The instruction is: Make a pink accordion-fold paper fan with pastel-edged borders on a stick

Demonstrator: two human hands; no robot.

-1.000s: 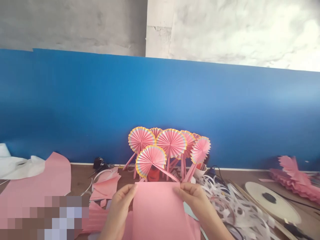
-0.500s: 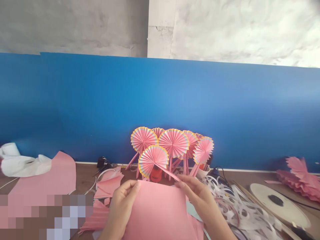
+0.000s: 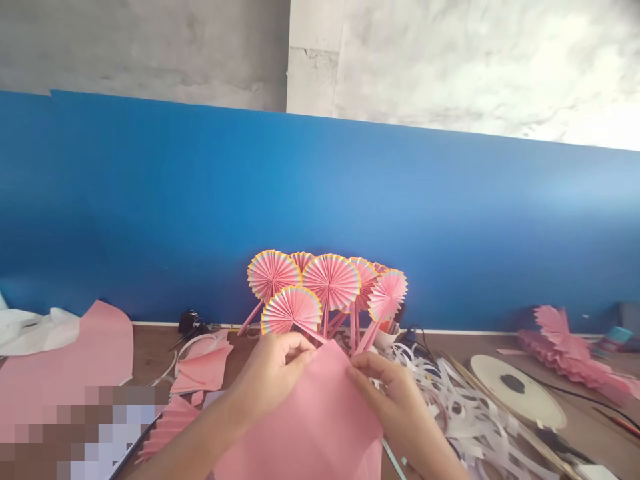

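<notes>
Both hands pinch a sheet of pink paper [image 3: 315, 420] in front of me, its far corner pointing away between them. My left hand [image 3: 280, 373] is closed on the left edge near that corner. On the right edge, my right hand [image 3: 385, 393] is closed with thumb and fingers on the paper. Just beyond the hands stand several pleated pink paper fans [image 3: 330, 281] with yellow and white rims and pink paper handles. The nearest fan [image 3: 293, 310] is partly hidden behind my left hand.
White paper strips [image 3: 465, 407] lie tangled at the right, beside a round cream disc [image 3: 517, 392]. Pleated pink paper [image 3: 575, 350] sits far right. Pink sheets [image 3: 107, 347] and white material [image 3: 37, 330] lie left. A blue panel [image 3: 200, 200] rises behind the table.
The pink sheet has turned so that a corner now points away. My left hand has moved to the right and closer to my right hand. The view has shifted slightly right.
</notes>
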